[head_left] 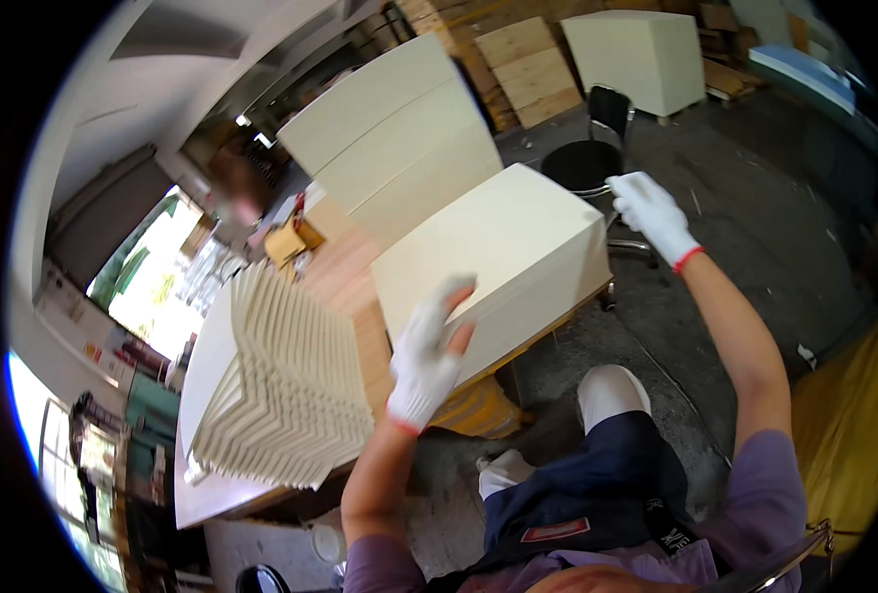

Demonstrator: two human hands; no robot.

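My left hand [425, 356] wears a white knit glove with a red cuff, its thumb and a finger bare at the tips. It is open, slightly blurred, at the near edge of a neat stack of cream sheets [503, 232]; whether it touches them is hard to tell. Off the stack's right corner, my right hand [653, 212], gloved the same way, is raised with its fingers curled together. What they hold, if anything, is too small to make out. Left of my left hand, a stack of bent, staggered cream sheets [286, 385] rests on the wooden table [355, 257].
A taller block of cream sheets [399, 128] stands behind the middle stack. Beyond my right hand are a black chair [582, 163] and a large cream block [636, 64] on the floor. Yellow material [849, 425] hangs at the right. A yellow object [286, 242] lies at the table's far side.
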